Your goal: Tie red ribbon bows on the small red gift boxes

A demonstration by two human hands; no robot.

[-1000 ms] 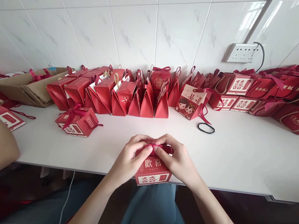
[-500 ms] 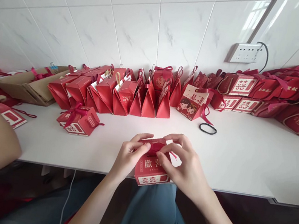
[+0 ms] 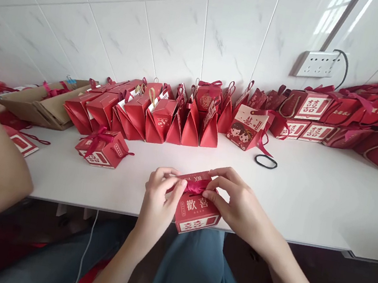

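One red box (image 3: 197, 205) sits low in the middle of the frame, jutting slightly over the front edge of the table (image 3: 313, 201). Its inside is hidden. One ribbon (image 3: 195, 187) lies across its top. The left hand (image 3: 162, 192) seems to pinch the ribbon's left end between thumb and fingers; the right hand (image 3: 232, 197) has thumb and forefinger drawn narrowly together at the other end, though the fingertips are too small to be sure how firmly they close.

At left of the frame, one carton (image 3: 35, 108) stands open with a pink strip (image 3: 56, 89) in it; the rest of its contents I cannot make out. Just in front of a crowded row of boxes along the wall, one bow box (image 3: 111, 149) stands left of centre. Three narrow wedges (image 3: 191, 125) stand side by side at mid-frame. Right of them come one cartoon box (image 3: 245, 129), showing two faces, and one black band (image 3: 265, 167). The two-tier stack (image 3: 313, 105) at upper right shows three white panels. One other person's arm (image 3: 5, 154) enters at far left.
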